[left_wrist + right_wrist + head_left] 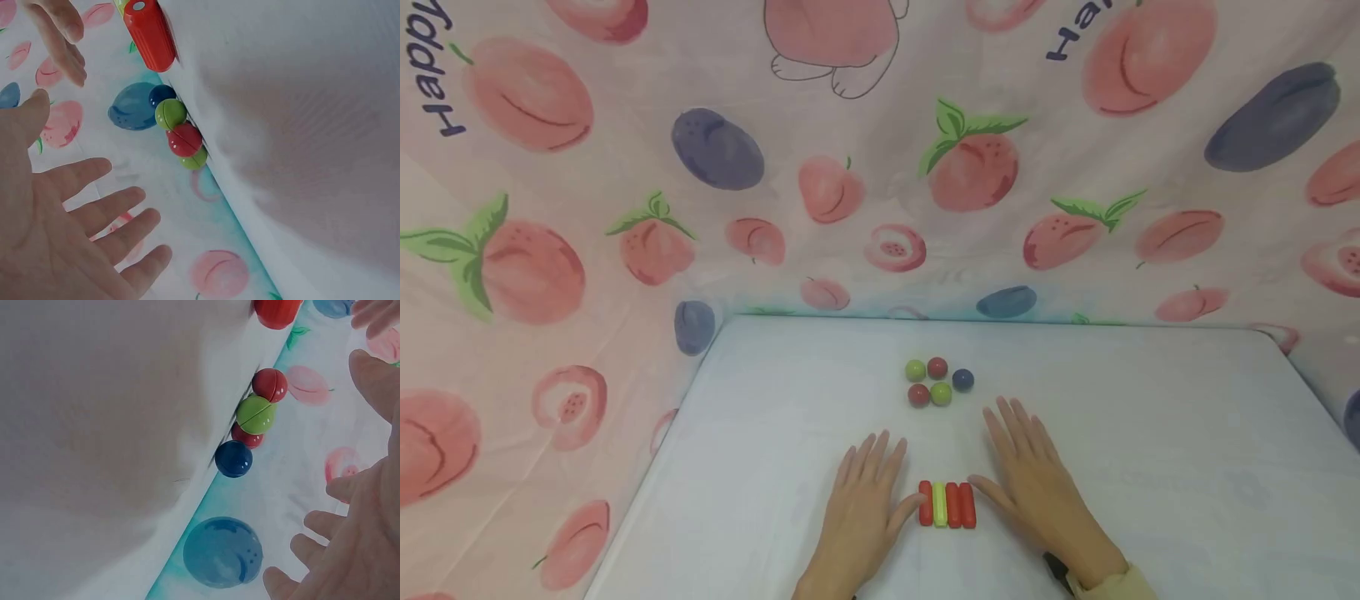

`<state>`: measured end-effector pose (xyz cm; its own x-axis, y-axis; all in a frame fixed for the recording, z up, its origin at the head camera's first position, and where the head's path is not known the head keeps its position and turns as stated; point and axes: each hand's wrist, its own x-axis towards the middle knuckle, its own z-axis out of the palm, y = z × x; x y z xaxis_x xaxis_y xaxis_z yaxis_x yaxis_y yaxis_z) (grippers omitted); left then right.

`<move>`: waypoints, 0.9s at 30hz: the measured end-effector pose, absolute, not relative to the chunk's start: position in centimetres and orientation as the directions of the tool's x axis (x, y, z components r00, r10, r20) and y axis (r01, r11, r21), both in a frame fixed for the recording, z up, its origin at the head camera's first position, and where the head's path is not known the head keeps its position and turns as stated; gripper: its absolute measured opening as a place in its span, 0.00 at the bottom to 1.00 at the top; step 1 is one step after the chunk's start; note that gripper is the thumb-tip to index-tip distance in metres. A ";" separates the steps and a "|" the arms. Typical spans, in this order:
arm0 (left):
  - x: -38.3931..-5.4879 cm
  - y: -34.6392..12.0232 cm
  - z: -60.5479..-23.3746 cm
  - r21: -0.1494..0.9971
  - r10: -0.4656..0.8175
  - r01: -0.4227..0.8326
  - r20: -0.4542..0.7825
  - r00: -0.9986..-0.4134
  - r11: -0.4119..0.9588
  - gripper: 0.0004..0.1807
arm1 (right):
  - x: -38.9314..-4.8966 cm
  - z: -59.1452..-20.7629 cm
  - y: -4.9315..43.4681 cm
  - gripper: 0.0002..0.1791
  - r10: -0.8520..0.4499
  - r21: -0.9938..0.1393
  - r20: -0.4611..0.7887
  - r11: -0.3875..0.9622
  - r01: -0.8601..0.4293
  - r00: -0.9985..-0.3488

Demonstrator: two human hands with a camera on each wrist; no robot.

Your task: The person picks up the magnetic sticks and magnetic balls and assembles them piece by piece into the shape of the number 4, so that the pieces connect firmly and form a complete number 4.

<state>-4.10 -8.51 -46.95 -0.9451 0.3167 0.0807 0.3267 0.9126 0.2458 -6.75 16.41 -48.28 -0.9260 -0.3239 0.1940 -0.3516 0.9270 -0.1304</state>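
Side by side on the white table lie several short ridged bars: a red bar (926, 504) at the left, a yellow-green bar (940, 505), then a red bar (953, 505) and another red bar (967, 505). My left hand (863, 510) is spread with straight fingers to their left, its thumb tip over the leftmost bar's edge; contact is unclear. To their right, my right hand (1037, 483) is likewise spread, thumb near the rightmost bar. Both hands hold nothing. Farther back, small balls sit grouped: a blue ball (963, 380), green balls (941, 393) and red balls (919, 395).
The white tabletop (760, 400) extends to both sides of the hands. Behind it and at the left hangs a fruit-printed cloth (865, 125). A dark strap (1057, 572) goes round the right wrist, below which a pale sleeve (1120, 583) shows.
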 end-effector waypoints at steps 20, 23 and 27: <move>-3.8 -8.0 -47.3 0.387 0.341 0.341 0.071 -0.937 0.857 0.34 | -9.7 -48.4 15.1 0.48 -0.402 -0.135 0.296 0.880 -0.455 -0.866; -3.8 -7.9 -47.2 0.414 0.341 0.330 0.048 -0.939 0.849 0.34 | -9.9 -48.3 14.8 0.47 -0.410 -0.142 0.303 0.873 -0.466 -0.860; -3.9 -7.7 -47.2 0.451 0.332 0.288 -0.020 -0.943 0.845 0.35 | -10.4 -48.2 14.5 0.46 -0.412 -0.166 0.297 0.866 -0.472 -0.861</move>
